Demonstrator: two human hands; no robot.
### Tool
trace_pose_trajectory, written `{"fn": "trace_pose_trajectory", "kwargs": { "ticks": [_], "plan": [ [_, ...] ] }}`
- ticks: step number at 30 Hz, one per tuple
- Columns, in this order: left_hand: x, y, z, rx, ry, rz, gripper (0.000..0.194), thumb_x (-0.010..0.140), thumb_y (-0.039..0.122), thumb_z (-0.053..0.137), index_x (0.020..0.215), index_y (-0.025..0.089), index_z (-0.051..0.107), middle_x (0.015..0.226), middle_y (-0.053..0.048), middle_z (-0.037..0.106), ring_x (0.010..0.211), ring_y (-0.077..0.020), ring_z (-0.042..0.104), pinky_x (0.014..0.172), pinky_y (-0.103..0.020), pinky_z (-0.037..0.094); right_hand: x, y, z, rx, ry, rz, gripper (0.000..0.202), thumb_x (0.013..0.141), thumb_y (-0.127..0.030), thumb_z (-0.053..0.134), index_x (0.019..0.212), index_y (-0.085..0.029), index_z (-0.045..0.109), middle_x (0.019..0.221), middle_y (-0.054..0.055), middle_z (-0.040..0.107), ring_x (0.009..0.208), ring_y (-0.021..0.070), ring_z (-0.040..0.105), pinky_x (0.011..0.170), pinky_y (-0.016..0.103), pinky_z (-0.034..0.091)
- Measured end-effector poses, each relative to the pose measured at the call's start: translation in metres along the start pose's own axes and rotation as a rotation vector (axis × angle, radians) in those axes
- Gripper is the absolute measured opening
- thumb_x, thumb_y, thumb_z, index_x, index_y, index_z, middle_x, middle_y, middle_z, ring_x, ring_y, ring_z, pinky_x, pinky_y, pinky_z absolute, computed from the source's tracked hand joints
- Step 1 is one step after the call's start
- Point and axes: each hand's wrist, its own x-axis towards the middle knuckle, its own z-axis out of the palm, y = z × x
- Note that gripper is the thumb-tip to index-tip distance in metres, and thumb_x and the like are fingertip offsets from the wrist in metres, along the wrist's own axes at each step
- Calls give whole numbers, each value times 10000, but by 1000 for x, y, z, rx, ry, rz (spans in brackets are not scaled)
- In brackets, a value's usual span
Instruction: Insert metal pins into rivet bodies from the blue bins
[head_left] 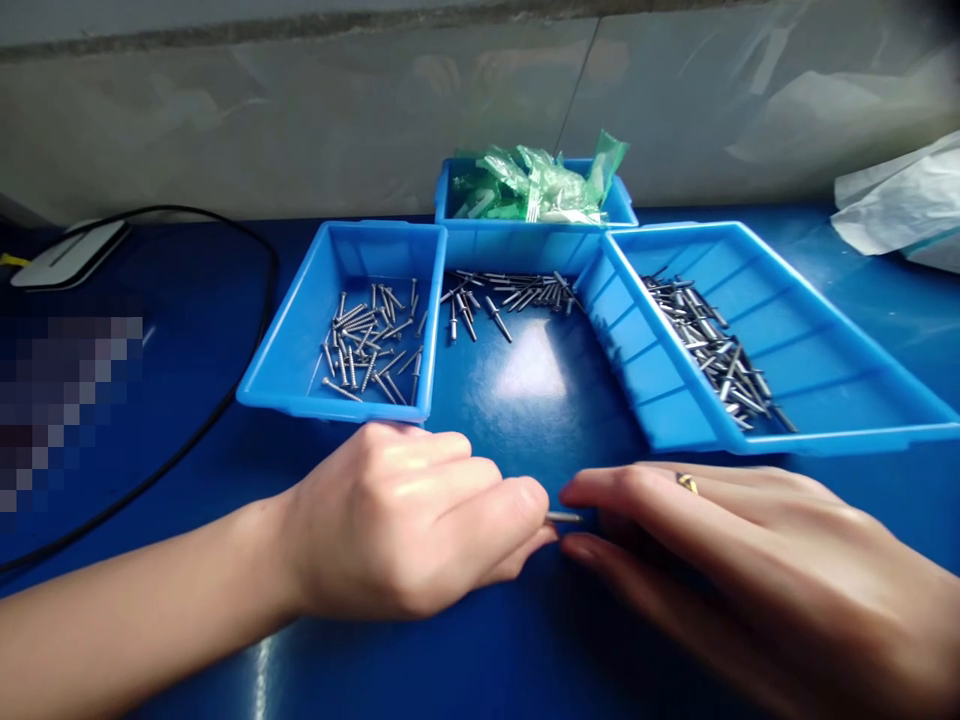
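Observation:
My left hand (420,520) is closed, with a thin metal pin (564,517) sticking out to the right between its thumb and fingers. Just right of the pin's tip is my right hand (720,560), its thumb and forefinger apart around the tip; a gold ring is on one finger. Screws (364,340) lie in the left blue bin (285,330). The right blue bin (840,330) holds a heap of rivets (712,350). More rivets (525,290) lie loose on the blue table between the two bins.
Behind stands another blue bin (442,190) filled with green plastic packets (540,180). A black cable (271,290) curves across the left side, near a white device (71,255). Crumpled white plastic (900,200) sits at the back right, by the wall.

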Motion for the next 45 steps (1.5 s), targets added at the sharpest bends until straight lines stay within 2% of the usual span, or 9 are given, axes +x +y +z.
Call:
{"fn": "trace_pose_trajectory", "kwargs": {
  "ticks": [5, 8, 12, 15, 19, 26, 34, 40, 45],
  "plan": [
    [-1, 1, 2, 78, 21, 14, 410, 1259, 210, 558, 895, 206, 745, 736, 51, 746, 597, -144, 634, 575, -328, 483, -19, 6, 0, 9, 0, 32, 217, 1207, -391, 663, 1042, -257, 704, 742, -5, 726, 597, 179, 680, 544, 264, 492],
    [1, 1, 3, 67, 33, 10, 420, 1242, 200, 589, 850, 193, 737, 707, 44, 722, 572, -133, 628, 577, -318, 474, -29, 11, 1, -29, -7, 68, 283, 1165, -520, 713, 1052, -262, 743, 732, 8, 711, 637, 211, 698, 547, 274, 514],
    [3, 2, 3, 28, 75, -20, 432, 1185, 139, 537, 797, 168, 726, 658, 31, 680, 523, -130, 607, 534, -324, 450, -30, 14, 1, -57, -14, 92, 307, 1156, -563, 706, 1084, -271, 766, 727, 11, 719, 633, 227, 717, 534, 280, 529],
    [3, 2, 3, 3, 77, -44, 386, 1109, 60, 511, 808, 159, 732, 662, 24, 690, 523, -141, 633, 502, -332, 460, -20, 13, -1, -69, -7, 96, 236, 1172, -492, 690, 1161, -273, 777, 743, 6, 756, 609, 230, 741, 528, 284, 556],
    [2, 1, 3, -19, 55, -49, 409, 1187, 86, 466, 897, 128, 751, 706, 8, 749, 548, -144, 688, 514, -329, 517, -2, 9, -4, -81, 16, 7, 266, 1280, -345, 468, 1237, -225, 702, 859, 23, 854, 562, 195, 778, 496, 271, 574],
    [0, 0, 4, -38, -8, -45, 445, 1240, 120, 435, 918, 133, 741, 749, -2, 784, 570, -141, 700, 548, -327, 546, 4, 6, -7, -114, 29, -102, 407, 1273, -130, 293, 983, -270, 543, 914, 94, 892, 637, 174, 853, 591, 206, 629],
    [0, -1, 3, -18, -7, -54, 488, 1276, 151, 398, 925, 133, 736, 719, 12, 742, 556, -135, 687, 545, -318, 534, 5, 6, -6, -94, -2, -67, 435, 1230, -92, 345, 908, -271, 577, 791, 59, 836, 534, 172, 786, 504, 236, 577],
    [0, -1, 1, -25, 25, -3, 421, 1263, 164, 492, 926, 149, 744, 802, -6, 806, 624, -130, 739, 589, -270, 599, 5, 4, -9, -79, -91, -76, 405, 1082, 16, 388, 896, -244, 637, 755, 58, 798, 538, 197, 774, 453, 270, 530],
    [3, -1, 1, -18, 71, 30, 233, 1232, 197, 618, 1123, 144, 817, 900, -18, 856, 756, -157, 836, 711, -245, 692, 4, 5, -10, -46, -104, -49, 406, 1079, 13, 388, 889, -246, 637, 709, 10, 744, 480, 161, 685, 449, 264, 495]
  ]
}}
